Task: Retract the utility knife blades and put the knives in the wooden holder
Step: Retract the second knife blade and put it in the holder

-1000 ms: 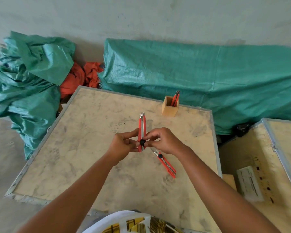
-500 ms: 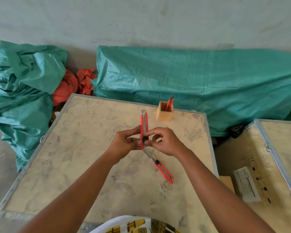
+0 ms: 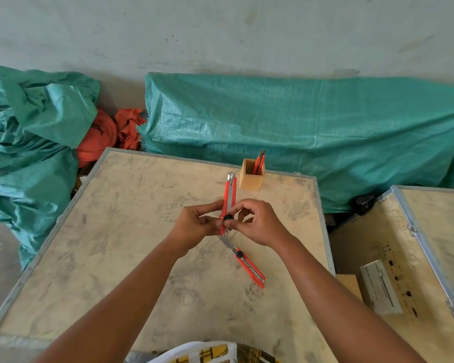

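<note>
I hold a red utility knife point(image 3: 229, 195) upright above the table, tip pointing away from me. My left hand point(image 3: 194, 226) pinches its lower body from the left. My right hand point(image 3: 257, 224) grips it from the right, thumb and finger on the black slider knob. Only a short metal tip shows at its top end. A second red knife point(image 3: 248, 265) lies on the table just below my right hand, its blade out toward my hands. The wooden holder point(image 3: 250, 179) stands at the table's far edge with red knives standing in it.
The work surface is a plywood crate top point(image 3: 116, 258) with metal edging. Green tarpaulin bundles point(image 3: 299, 121) and orange cloth point(image 3: 102, 137) lie behind it. A second crate point(image 3: 404, 258) at the right carries a small white box point(image 3: 379, 286).
The camera view has shifted slightly, so the scene sits lower and left. My hands keep their hold on the upright knife; the knife on the table has not moved.
</note>
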Available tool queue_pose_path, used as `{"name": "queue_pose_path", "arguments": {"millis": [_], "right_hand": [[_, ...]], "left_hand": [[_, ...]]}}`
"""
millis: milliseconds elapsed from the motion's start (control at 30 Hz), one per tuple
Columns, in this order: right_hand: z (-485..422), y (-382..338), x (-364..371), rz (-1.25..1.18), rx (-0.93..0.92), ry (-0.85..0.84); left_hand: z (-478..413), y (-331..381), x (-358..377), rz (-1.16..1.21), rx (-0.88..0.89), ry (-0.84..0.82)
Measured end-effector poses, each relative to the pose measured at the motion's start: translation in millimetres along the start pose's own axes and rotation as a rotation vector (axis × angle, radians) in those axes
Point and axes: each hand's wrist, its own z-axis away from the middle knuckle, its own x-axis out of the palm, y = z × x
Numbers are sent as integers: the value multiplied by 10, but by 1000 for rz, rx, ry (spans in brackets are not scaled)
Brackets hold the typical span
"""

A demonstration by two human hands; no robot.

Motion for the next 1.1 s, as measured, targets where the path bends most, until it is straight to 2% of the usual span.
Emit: {"name": "queue_pose_path", "arguments": {"millis": [367,600,867,1000,1100], "right_hand": [[-367,271,-317,-162,86,219],[-954,544,-736,-186,72,276],[-1729,1027,-923,-181,99,425],[-2015,1273,-787,-78,65,518],[-2144,1503,-572,12,50,521]], "left_hand": [[-521,107,243,-103,6,-39],[-1331,228,392,-196,57,-62],[-2310,214,507,-350,123,-47],[-2623,74,505,-438,90,-5],[-2797,-218,441,-562,-40,1]]}}
